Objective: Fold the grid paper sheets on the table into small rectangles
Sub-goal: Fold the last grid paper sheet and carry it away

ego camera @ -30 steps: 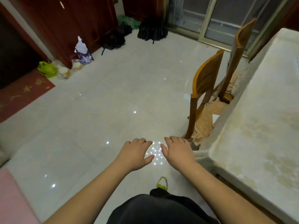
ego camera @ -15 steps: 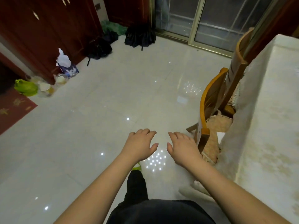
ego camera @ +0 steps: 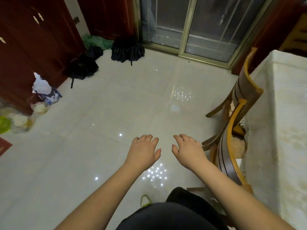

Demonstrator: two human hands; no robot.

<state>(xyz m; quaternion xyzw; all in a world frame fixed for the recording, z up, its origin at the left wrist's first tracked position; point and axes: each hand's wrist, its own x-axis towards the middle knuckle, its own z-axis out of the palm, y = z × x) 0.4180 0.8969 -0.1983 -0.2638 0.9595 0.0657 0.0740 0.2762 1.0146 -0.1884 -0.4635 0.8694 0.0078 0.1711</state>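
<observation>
No grid paper sheet is visible from my head view. The only part of the table (ego camera: 282, 130) that shows is its near-left portion under a pale cloth, at the right edge of the picture, and that portion carries no paper I can identify. I judge the sheets to lie further right on the tabletop, outside the picture; their long axis cannot be stated.

The table lies to the right of both hands. Two wooden chairs (ego camera: 232, 146) stand between the hands and the table edge, their backs just beside the hanging cloth.

My right hand (ego camera: 189, 151) is the nearer hand to the table, close to the nearer chair back without touching it. Its fingers are relaxed, slightly spread, palm down, holding nothing. My left hand (ego camera: 143, 151) hangs just beside it, further from the table, in the same condition: fingers loose and apart, palm down, empty. Both hover over the glossy tiled floor (ego camera: 99, 146), not over the working surface.

Assessment: no fold has started. The coming move calls for a turn to the right, which would bring the tabletop beneath the hands, right hand leading.
</observation>
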